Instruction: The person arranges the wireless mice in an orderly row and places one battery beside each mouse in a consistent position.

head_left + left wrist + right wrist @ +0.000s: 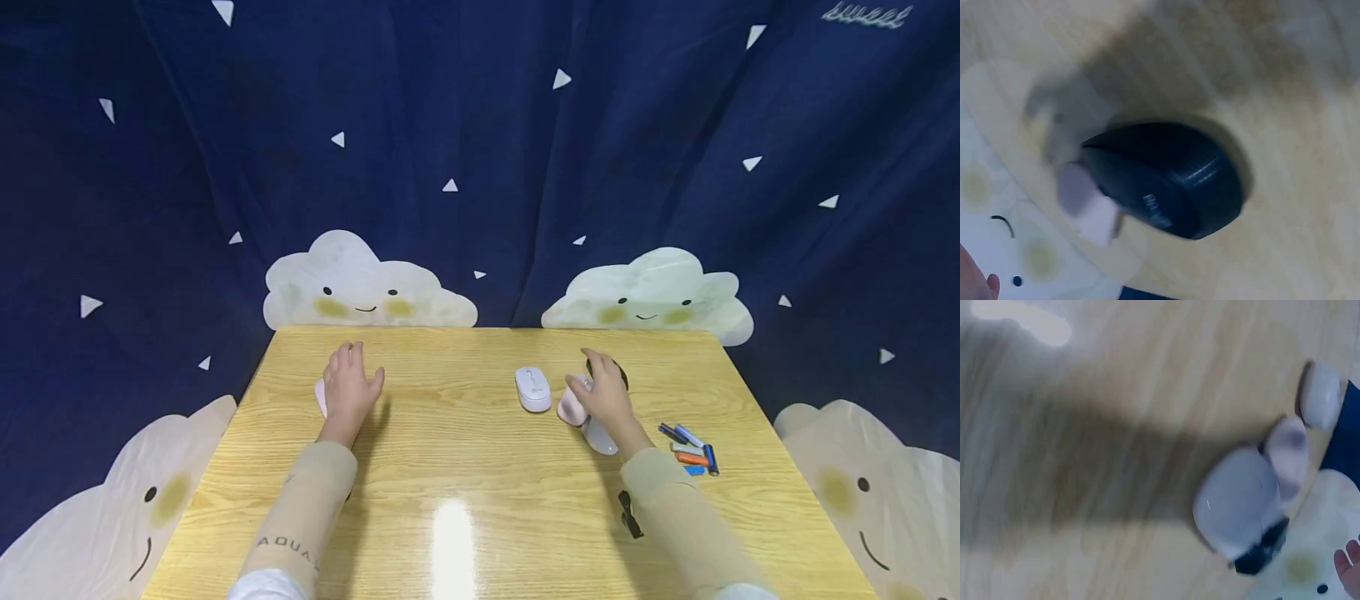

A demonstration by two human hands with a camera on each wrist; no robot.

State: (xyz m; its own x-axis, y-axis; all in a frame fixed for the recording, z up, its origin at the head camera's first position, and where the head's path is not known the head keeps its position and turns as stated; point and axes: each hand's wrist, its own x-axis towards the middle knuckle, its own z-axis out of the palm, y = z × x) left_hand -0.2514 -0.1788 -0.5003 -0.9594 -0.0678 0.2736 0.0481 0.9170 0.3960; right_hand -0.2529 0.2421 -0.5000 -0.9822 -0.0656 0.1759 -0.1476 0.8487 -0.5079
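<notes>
My left hand [350, 387] hovers with extended fingers at the table's left side; its fingertips [974, 278] enter the left wrist view's lower corner. Below it are a dark computer mouse [1169, 178] and a pink mouse [1088, 203], partly covered in the head view. On the right, the other hand [609, 400] has its fingers spread over a group of mice, gripping none. A pink mouse [572, 407], a pale grey mouse [600, 437] and a black mouse [619, 375] lie close together there. A white mouse [533, 389] stands apart to their left.
Several small blue, orange, white and black cylinders [691, 458] lie in a heap by the right forearm. A small black object [630, 515] sits beside the right sleeve. The wooden table [450, 450] ends at a dark blue curtain [480, 125].
</notes>
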